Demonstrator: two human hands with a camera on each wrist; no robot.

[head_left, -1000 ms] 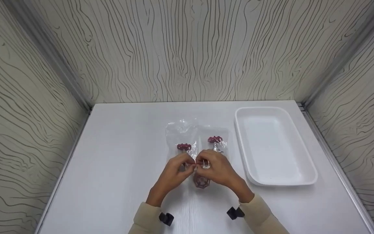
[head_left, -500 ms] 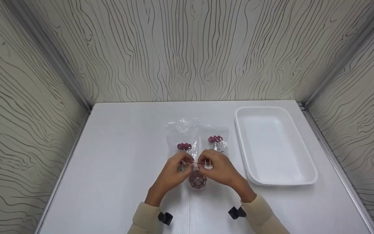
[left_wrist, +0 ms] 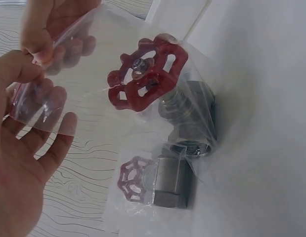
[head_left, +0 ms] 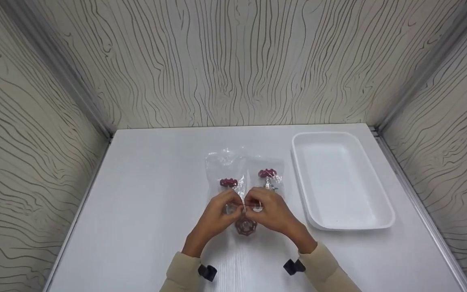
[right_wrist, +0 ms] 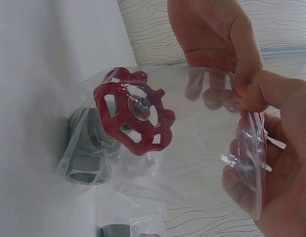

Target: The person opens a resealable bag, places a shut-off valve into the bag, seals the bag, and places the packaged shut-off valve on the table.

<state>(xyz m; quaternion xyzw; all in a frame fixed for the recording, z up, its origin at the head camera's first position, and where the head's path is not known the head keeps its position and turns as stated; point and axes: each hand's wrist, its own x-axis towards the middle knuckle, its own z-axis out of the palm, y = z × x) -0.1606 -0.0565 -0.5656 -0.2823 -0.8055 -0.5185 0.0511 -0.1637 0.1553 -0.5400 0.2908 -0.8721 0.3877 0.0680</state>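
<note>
Both hands meet over a clear zip bag [right_wrist: 202, 148] with a red strip along its mouth. Left hand [head_left: 218, 211] and right hand [head_left: 271, 207] pinch this zip edge, their thumbs and fingertips nearly touching. Inside the bag, at the end away from the fingers, is a metal valve [left_wrist: 195, 111] with a red handwheel [left_wrist: 149, 74]. In the head view that handwheel shows just below the hands. Through the film, several fingers are visible behind the bag in both wrist views. Whether the zip is sealed along its whole length I cannot tell.
Two more clear bags lie flat beyond the hands, each with a red-wheeled valve: a left handwheel [head_left: 228, 182] and a right handwheel [head_left: 267, 173]. A white tray [head_left: 310, 202] stands to the right on the white table [head_left: 152, 194]. Patterned walls [head_left: 233, 61] enclose the table.
The hands drew slightly apart along the red strip half a second ago and are now close together again. The bagged valve's handwheel has shifted a little to the left beneath them.
</note>
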